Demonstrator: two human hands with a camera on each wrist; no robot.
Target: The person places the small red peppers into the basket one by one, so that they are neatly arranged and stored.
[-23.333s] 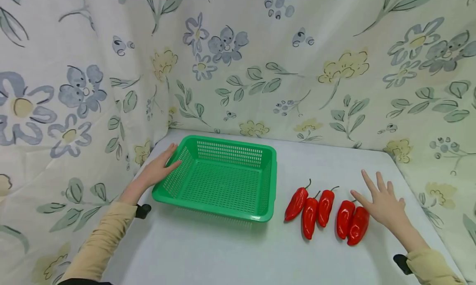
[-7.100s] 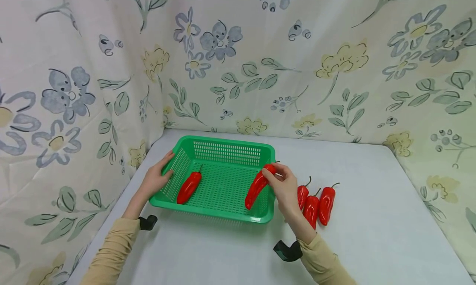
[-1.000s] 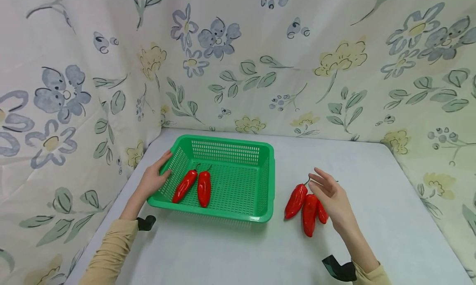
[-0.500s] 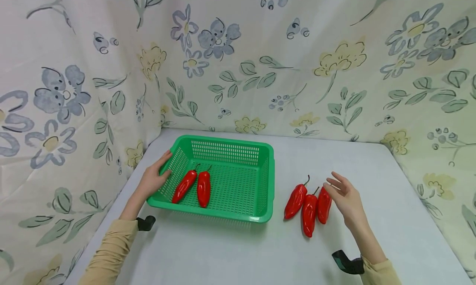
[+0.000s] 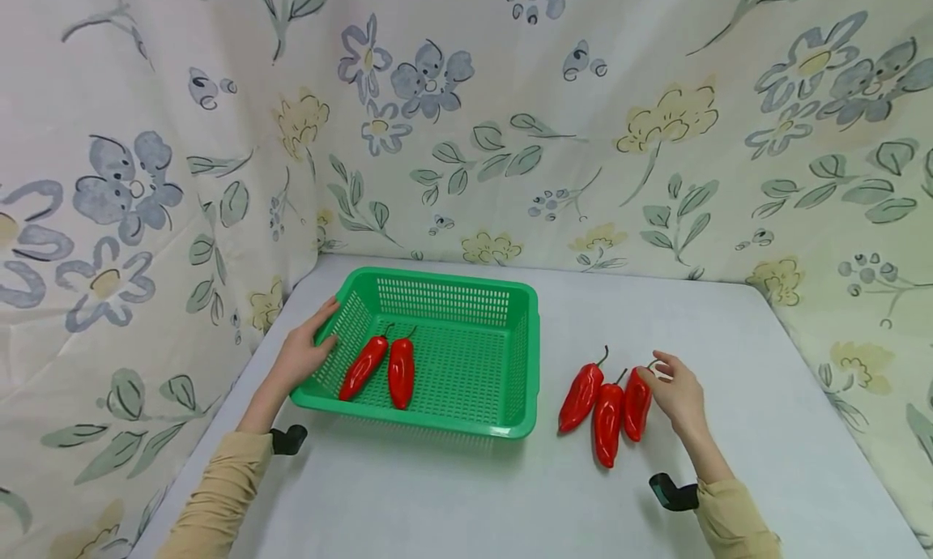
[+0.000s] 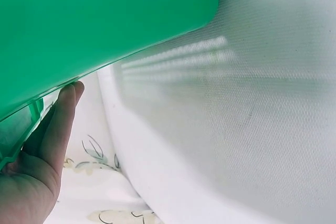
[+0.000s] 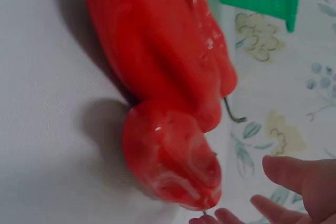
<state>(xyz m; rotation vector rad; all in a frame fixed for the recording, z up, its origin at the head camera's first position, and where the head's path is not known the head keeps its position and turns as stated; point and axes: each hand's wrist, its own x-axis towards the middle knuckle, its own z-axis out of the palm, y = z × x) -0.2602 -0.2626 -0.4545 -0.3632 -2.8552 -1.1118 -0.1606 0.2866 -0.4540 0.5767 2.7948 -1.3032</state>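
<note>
My left hand (image 5: 300,356) holds the left rim of the green plastic basket (image 5: 530,356), thumb over the rim and fingers along its outside; the left wrist view shows the fingers (image 6: 64,114) against the rim. Inside the basket lie two red peppers, a left one (image 5: 364,368) and a right one (image 5: 401,373). Three more form a group on the table: a left pepper (image 5: 581,398), a middle pepper (image 5: 607,425) and a right pepper (image 5: 636,409). At the right pepper's stem end is my right hand (image 5: 678,393), thumb and fingers apart with a gap between them in the right wrist view.
A white cloth covers the table (image 5: 437,494). Floral fabric (image 5: 554,170) hangs behind it and along the left side. The basket's right wall stands a short way left of the pepper group.
Over the last second my right hand has moved right and lowered to the right pepper's stem. Earlier it carried a second pepper into the basket. The left hand has stayed at the rim.
</note>
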